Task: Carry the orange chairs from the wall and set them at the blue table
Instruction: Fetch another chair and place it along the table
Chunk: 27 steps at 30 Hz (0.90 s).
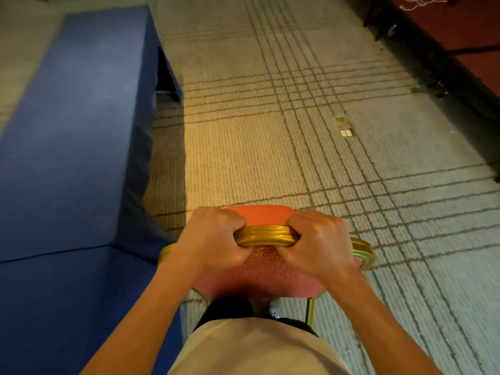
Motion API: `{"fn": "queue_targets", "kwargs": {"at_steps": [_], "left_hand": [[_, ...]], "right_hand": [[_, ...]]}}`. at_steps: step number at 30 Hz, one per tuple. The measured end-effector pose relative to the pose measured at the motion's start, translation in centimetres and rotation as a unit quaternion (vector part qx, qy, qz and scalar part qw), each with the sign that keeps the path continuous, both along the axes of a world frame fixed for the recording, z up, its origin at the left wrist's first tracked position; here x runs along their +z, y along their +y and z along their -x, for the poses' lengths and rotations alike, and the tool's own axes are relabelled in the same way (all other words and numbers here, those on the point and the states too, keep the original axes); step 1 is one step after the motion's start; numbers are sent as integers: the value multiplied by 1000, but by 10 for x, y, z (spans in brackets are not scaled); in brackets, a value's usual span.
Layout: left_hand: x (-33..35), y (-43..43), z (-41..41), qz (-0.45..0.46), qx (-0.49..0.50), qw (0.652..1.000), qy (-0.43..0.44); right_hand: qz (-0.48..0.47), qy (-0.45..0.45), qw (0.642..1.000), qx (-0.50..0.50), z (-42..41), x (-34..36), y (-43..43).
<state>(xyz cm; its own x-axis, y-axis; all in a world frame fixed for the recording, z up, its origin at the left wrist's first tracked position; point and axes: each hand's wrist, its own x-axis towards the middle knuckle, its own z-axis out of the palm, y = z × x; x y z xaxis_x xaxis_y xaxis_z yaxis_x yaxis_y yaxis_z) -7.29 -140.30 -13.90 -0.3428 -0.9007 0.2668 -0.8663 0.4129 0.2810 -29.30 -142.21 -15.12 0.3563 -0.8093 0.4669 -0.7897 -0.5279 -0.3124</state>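
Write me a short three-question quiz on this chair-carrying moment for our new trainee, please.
1. True or false: the left hand and the right hand both grip the gold top rail of the orange chair.
2. Multiple choice: the blue table lies on the person's: A) left; B) right; C) far side, straight ahead of the chair.
3. Fill the gap: the floor beside the table is covered in pale, line-patterned ____.

Key: 1 true; 2 A; 3 carpet.
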Motion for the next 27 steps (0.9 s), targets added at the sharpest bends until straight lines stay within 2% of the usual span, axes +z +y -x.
{"fn": "queue_targets", "kwargs": {"at_steps": [8,12,16,20,27], "left_hand": [[-20,-87,-58,-23,86,996,13],[-28,-151,-106,-23,119,992,33],[-18,-210,-152,-5,142,989,32],[-16,-249,-181,-5,141,990,6],[-7,-300,-234,0,208,978,-19]], "right_hand": [[-23,17,995,92,-62,-15,-117],[-17,47,992,115,-113,-16,-196],[-13,40,989,139,-164,-4,-264],[-19,50,984,172,-198,-1,-315],[-21,52,973,223,-264,8,-387]]}}
